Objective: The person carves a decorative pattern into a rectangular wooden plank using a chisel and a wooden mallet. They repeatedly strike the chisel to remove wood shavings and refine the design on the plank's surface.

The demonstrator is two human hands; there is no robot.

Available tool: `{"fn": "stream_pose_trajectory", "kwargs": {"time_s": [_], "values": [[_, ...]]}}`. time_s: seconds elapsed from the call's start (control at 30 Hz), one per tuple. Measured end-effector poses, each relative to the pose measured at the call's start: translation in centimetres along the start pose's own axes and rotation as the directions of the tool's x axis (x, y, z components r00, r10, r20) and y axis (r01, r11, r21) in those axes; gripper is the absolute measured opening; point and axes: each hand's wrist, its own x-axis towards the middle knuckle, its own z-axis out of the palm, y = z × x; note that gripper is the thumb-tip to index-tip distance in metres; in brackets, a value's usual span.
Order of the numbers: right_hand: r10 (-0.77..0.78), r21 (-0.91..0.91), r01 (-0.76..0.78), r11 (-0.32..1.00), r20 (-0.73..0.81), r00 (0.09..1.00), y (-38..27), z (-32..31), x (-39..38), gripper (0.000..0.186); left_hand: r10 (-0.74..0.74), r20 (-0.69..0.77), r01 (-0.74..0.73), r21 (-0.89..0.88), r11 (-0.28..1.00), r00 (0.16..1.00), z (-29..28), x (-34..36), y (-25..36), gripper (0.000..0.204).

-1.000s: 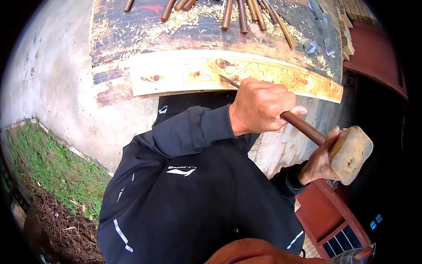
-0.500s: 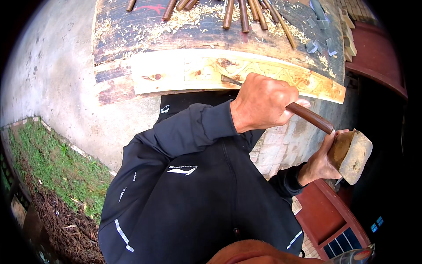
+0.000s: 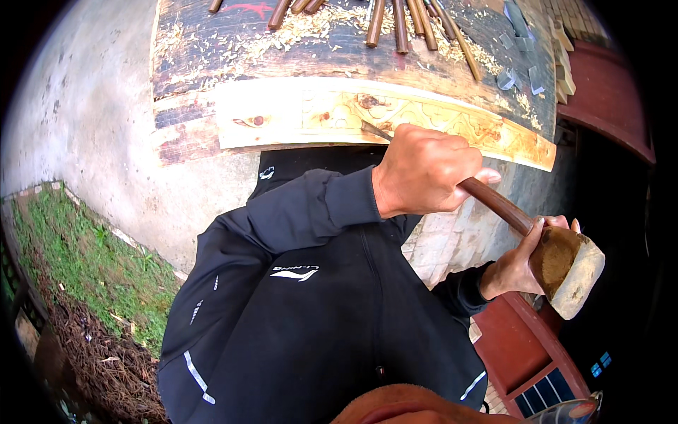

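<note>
My left hand (image 3: 427,169) is closed around the brown wooden handle of a carving chisel (image 3: 498,203). Its metal blade slants down to the left, the tip at the surface of a long pale wooden board (image 3: 272,106) with carved and outlined curves. To the right, my right hand (image 3: 514,267) grips a worn wooden block mallet (image 3: 578,275); whatever handle it has is hidden by my fingers. The mallet is close to the chisel's butt end, which meets my right thumb in the picture; whether they touch I cannot tell.
The board lies along the near edge of a dark, scarred workbench (image 3: 212,60). Wood shavings (image 3: 286,37) and several wooden-handled tools (image 3: 401,28) are spread behind it. Grey abrasive-looking scraps (image 3: 507,78) lie at the bench's right. Grass (image 3: 92,258) borders the concrete at left.
The mallet has moved down and slightly right, turning its hollowed brown side more into view. The chisel's handle end has dipped lower, while its tip stays near the same carved spot.
</note>
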Motion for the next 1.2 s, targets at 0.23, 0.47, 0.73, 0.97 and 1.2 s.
{"fn": "stream_pose_trajectory", "kwargs": {"time_s": [0.23,0.47,0.73,0.97,1.2], "values": [[0.149,0.019,-0.148,0.989,-0.010,0.989,-1.5,0.6,-0.5,0.030,-0.014,-0.018,0.014,-0.006,1.000,1.000,0.6,0.2,-0.2,0.040],[0.153,0.150,-0.130,0.980,-0.155,0.976,-3.2,0.1,1.8,0.047,-0.015,-0.031,0.014,-0.025,1.000,0.999,-0.6,0.2,-0.1,0.044],[-0.156,-0.316,0.178,0.932,0.094,0.983,-3.2,0.8,1.5,0.037,0.026,-0.029,-0.026,-0.017,1.000,0.999,-1.7,-0.2,0.4,0.048],[-0.215,0.202,0.269,0.942,-0.252,0.944,-3.5,0.5,1.8,0.036,0.045,-0.028,-0.045,-0.024,0.999,0.999,-1.2,-0.7,0.1,0.047],[-0.150,0.174,0.201,0.964,-0.267,0.952,-2.8,-0.8,2.9,0.042,0.026,0.006,-0.026,-0.041,0.999,1.000,-1.1,-0.4,0.1,0.043]]}}
